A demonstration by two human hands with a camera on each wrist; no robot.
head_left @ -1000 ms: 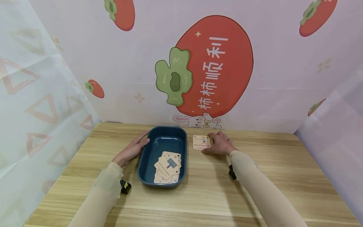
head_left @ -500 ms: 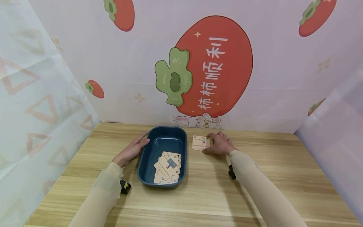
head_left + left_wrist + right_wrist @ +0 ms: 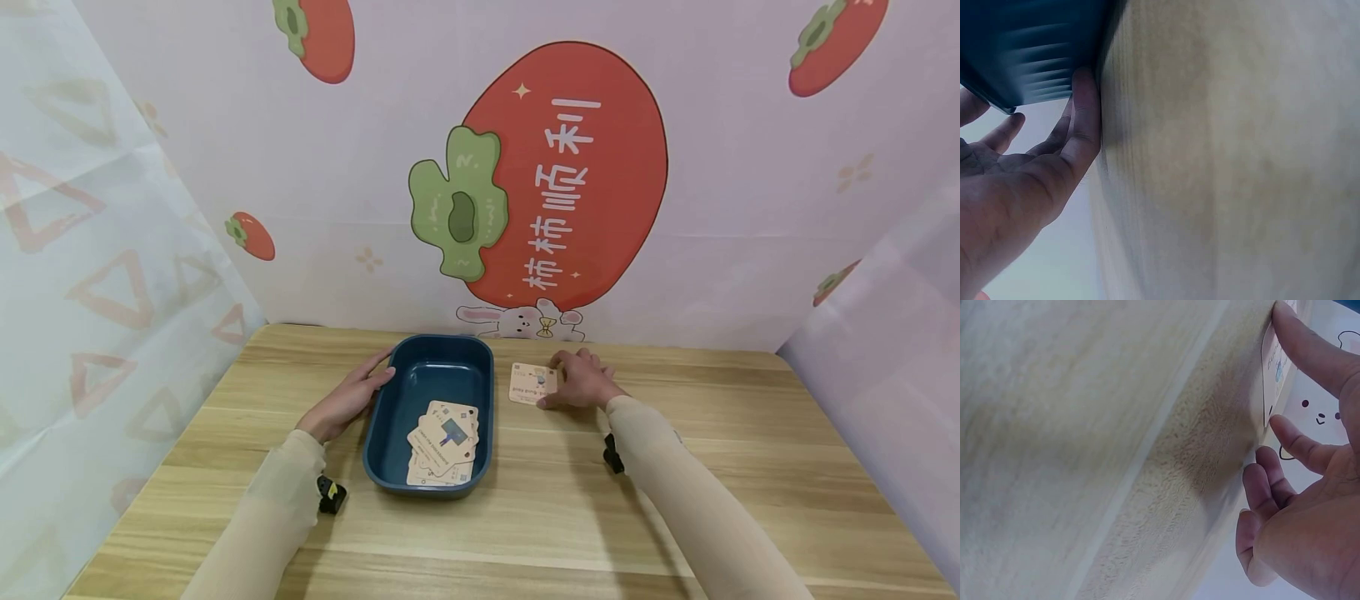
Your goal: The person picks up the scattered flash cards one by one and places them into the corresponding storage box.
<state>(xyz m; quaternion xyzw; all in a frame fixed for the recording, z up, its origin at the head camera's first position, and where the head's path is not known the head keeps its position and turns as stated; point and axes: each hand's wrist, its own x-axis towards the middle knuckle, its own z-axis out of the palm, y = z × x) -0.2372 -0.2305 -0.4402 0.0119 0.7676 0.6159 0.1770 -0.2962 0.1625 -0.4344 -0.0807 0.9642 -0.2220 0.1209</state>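
Observation:
A square picture card point(image 3: 528, 383) with a small figure and printed words lies at the back of the table, right of the tray. My right hand point(image 3: 583, 382) pinches it, thumb and index finger at its right-side corners; the right wrist view shows the fingertips at the card's point(image 3: 1270, 378) edge and the other fingers curled apart from it. A dark blue rectangular tray point(image 3: 486, 417) holds several cards point(image 3: 448, 437) in a loose pile at its near end. Against the tray's left wall rests my left hand point(image 3: 348, 398), its fingers fairly straight, touching the wall point(image 3: 1041, 56) from outside.
The wooden table point(image 3: 540, 533) runs back to a printed cloth point(image 3: 712, 208) with persimmons and a rabbit, which stands as a wall behind it. Cloth also closes the left side point(image 3: 112, 250) and the right side point(image 3: 900, 333). A black wrist device point(image 3: 330, 495) sits by the left sleeve.
The pinched card has turned slightly and shifted a little toward me, with small movement of the right thumb and index finger. The left hand and the tray stay where they were.

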